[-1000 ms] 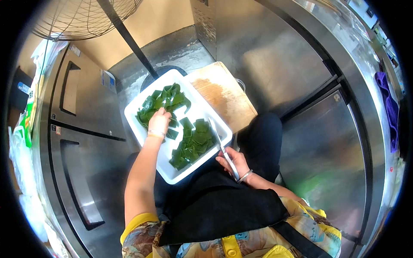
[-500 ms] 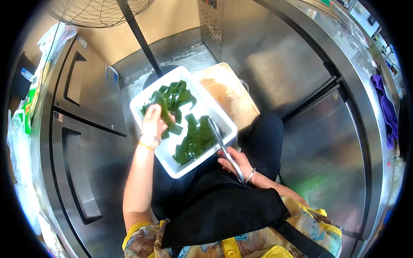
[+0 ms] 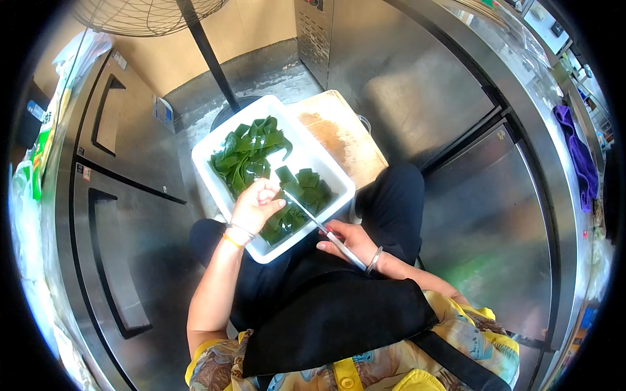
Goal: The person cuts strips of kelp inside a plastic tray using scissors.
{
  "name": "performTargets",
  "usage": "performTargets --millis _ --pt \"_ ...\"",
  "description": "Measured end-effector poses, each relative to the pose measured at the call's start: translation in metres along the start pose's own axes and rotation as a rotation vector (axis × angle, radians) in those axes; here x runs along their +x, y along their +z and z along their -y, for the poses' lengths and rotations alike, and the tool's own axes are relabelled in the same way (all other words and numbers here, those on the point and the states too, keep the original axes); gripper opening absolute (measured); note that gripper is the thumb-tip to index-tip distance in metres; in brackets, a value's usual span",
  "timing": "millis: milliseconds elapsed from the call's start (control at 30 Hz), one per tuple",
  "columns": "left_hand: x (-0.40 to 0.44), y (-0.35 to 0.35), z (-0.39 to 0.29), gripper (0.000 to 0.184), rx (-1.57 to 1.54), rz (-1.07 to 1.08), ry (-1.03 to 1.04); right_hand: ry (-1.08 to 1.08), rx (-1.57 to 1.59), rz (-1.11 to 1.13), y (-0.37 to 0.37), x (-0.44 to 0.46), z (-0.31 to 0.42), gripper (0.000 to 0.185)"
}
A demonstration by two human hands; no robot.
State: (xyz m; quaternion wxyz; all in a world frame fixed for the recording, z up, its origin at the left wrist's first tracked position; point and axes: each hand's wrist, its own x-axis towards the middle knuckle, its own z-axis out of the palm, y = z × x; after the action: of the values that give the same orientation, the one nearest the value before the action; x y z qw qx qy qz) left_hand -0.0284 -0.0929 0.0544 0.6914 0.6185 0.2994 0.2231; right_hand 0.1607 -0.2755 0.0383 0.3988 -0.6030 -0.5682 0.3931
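Note:
A white rectangular tray [image 3: 215, 189] rests tilted over my lap, with two piles of dark green leafy strips in it. The larger pile [image 3: 246, 153] lies in the far left part, and the smaller cut pieces [image 3: 310, 189] lie nearer on the right. My left hand [image 3: 257, 207] is over the tray between the piles, its fingers pinched on a green strip that is mostly hidden. My right hand [image 3: 351, 240] holds a pair of scissors [image 3: 338, 244] by the handles, at the tray's near right edge. The blades point to my left fingertips.
A wooden board [image 3: 339, 137] lies beyond the tray on the right. The black pole [image 3: 208, 55] of a wire-caged fan stands behind it. Steel cabinets [image 3: 124, 247] flank both sides, and a purple cloth [image 3: 577, 156] hangs at the far right.
My left hand has lifted a green strip from the far pile and moved toward me and right, to the scissors. The scissor blades have swung left toward it.

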Motion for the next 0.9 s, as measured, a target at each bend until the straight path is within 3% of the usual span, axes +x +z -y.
performTargets --millis 567,833,900 --pt "-0.005 0.022 0.007 0.022 0.035 0.07 -0.053 0.017 0.133 -0.045 0.005 -0.004 -0.009 0.032" --pt "-0.004 0.018 0.012 0.017 0.145 0.055 -0.019 0.078 -0.033 -0.03 0.0 -0.004 -0.006 0.03" --pt "0.0 0.014 0.013 0.012 0.319 -0.189 0.061 0.148 0.03 -0.056 0.001 -0.004 -0.005 0.03"
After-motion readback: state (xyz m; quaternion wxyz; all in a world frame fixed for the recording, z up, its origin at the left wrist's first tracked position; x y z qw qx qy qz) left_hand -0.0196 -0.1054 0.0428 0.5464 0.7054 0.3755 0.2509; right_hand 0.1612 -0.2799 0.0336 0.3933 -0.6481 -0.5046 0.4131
